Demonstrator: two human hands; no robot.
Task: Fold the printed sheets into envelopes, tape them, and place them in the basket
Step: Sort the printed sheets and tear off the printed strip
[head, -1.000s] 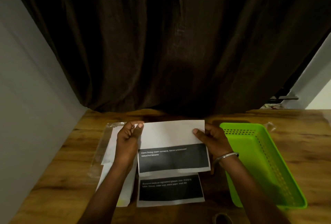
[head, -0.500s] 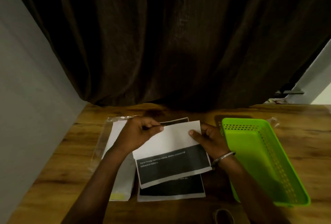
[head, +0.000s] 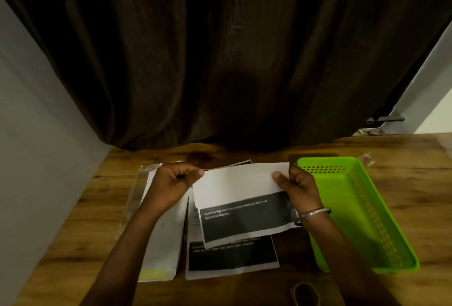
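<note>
A printed sheet (head: 242, 198), white on top with a black text block below, is lifted slightly off the table and tilted. My left hand (head: 175, 183) pinches its upper left corner; my right hand (head: 297, 184) pinches its upper right edge, thumb on top. Under it lies another printed sheet (head: 232, 259) flat on the table. The green perforated basket (head: 357, 208) stands just right of my right hand and looks empty. A tape roll (head: 304, 294) shows at the bottom edge.
White envelopes (head: 162, 244) lie in a clear plastic sleeve (head: 137, 190) left of the sheets. A dark curtain (head: 220, 61) hangs along the wooden table's (head: 73, 232) far edge, with a grey wall at the left.
The held sheet has risen and tilted, its left side swinging nearer while the right corner moved toward the basket. Both hands kept their hold on the top corners.
</note>
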